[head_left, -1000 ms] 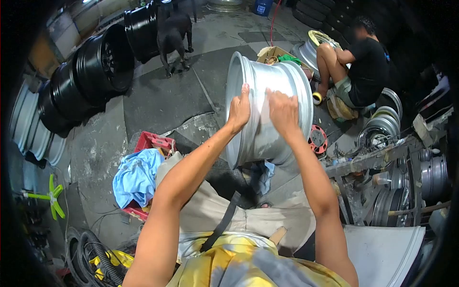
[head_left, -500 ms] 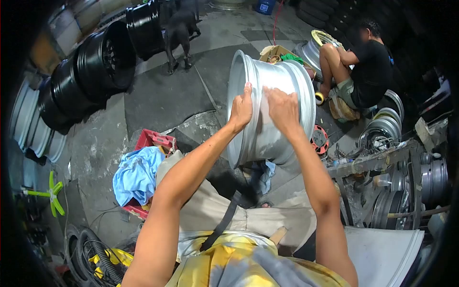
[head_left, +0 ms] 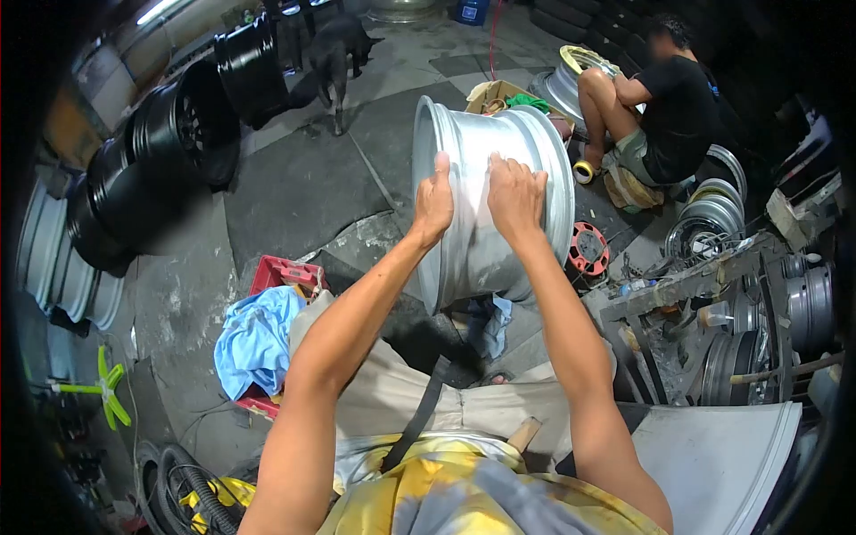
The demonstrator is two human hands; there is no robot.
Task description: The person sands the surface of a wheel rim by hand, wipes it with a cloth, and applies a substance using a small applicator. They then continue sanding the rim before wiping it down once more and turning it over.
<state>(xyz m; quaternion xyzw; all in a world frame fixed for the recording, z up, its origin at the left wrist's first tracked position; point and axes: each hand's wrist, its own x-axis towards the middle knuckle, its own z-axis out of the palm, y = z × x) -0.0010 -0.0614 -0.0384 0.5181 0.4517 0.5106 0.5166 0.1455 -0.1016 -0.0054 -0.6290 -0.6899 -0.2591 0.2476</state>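
A silver wheel rim (head_left: 473, 227) stands in front of my knees, its barrel facing up toward me. My left hand (head_left: 434, 205) grips the rim's left lip, thumb pointing up along the edge. On the bare metal of the barrel rests my right hand (head_left: 517, 201), fingers bent and pressed together against the surface. Whatever may lie under those fingers is hidden. Below the rim a bluish cloth (head_left: 497, 328) shows partly.
A red crate (head_left: 287, 270) with a light blue cloth (head_left: 257, 339) stands left. Black rims (head_left: 160, 147) line the far left. A dog (head_left: 337, 58) stands ahead. Another person (head_left: 673, 116) sits at right beside a rim. A metal frame (head_left: 687, 294) stands near my right.
My right hand's fingertips, blurred before, now show more sharply on the barrel. My left hand keeps its hold. The view has shifted slightly, and the dog has changed its stance.
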